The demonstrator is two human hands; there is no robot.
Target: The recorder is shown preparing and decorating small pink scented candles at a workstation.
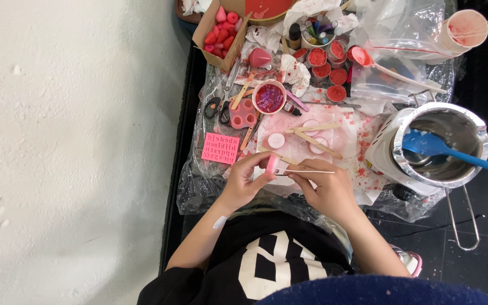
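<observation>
Left hand pinches small pink candle above plastic-covered table; right hand grips thin wick stick beside it. Several red-filled cups look poured already; two pale tins seem unfinished. Melting pot nearby.

One blue spatula, one pink letter mold, one scissors.

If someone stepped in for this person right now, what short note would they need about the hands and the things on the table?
Left hand: pinches a small pink mould upright.
Right hand: holds a thin white wick, tip at the mould.
Ahead: small cups with sticks laid across; red-filled cups behind.
Right: metal pot with blue spatula.
Done: several cups are filled.
Left: the wick is not visibly seated in the mould.
</observation>
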